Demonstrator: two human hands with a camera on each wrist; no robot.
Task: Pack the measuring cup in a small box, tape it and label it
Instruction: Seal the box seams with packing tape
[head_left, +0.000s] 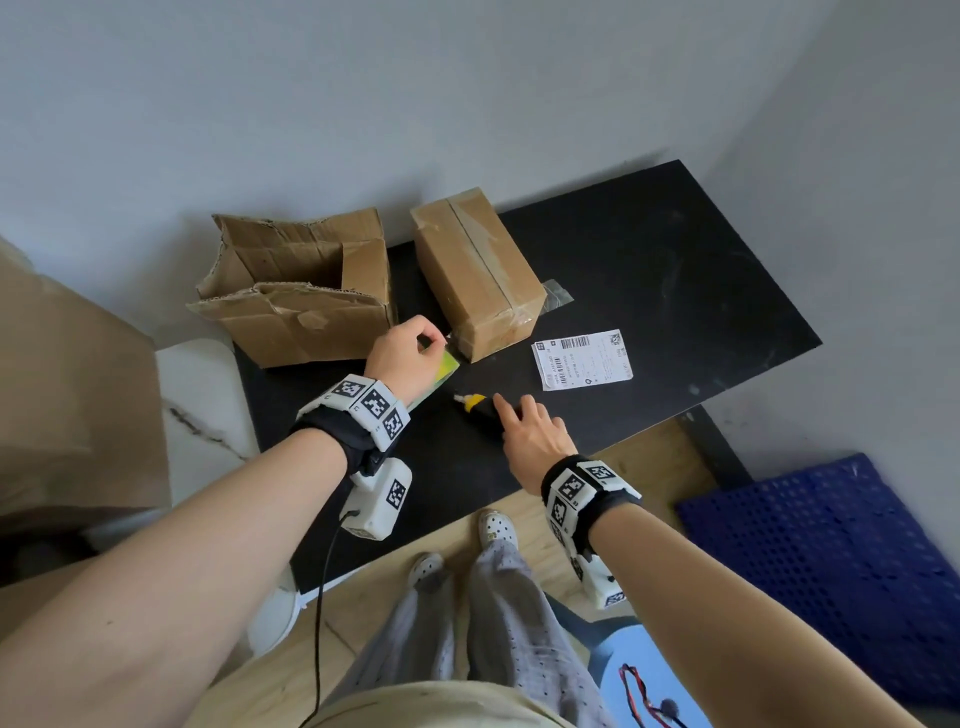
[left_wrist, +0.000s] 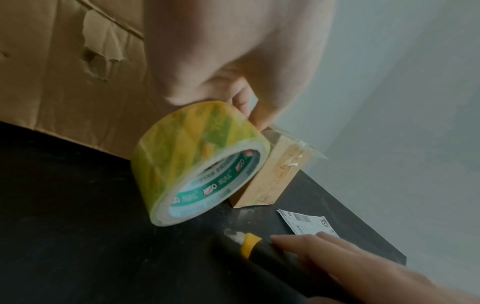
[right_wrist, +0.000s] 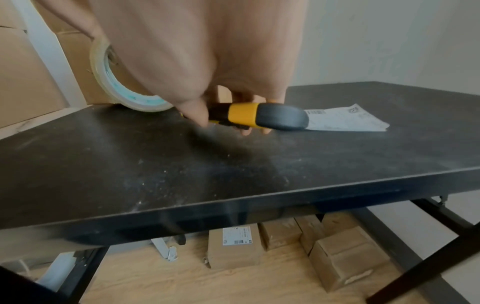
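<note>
Left grip (left_wrist: 233, 61) holds tape roll (left_wrist: 197, 162); right (right_wrist: 207, 67) grasps knife (right_wrist: 259, 116)

tape roll (left_wrist: 192, 152) is yellow and green stripey with a teal printed core, my cutter (right_wrist: 255, 116) is black with a yellow band, both boxes are plain brown, small box (head_left: 475, 273) and torn box (head_left: 296, 291), label (head_left: 582, 359) white with black barcodes, bench (head_left: 649, 291) black and dusty, crate (head_left: 831, 561) blue

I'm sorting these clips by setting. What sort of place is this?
Probably a small home packing or shipping corner: a taped box and shipping label on a black table, with more labelled boxes stored underneath.
</note>
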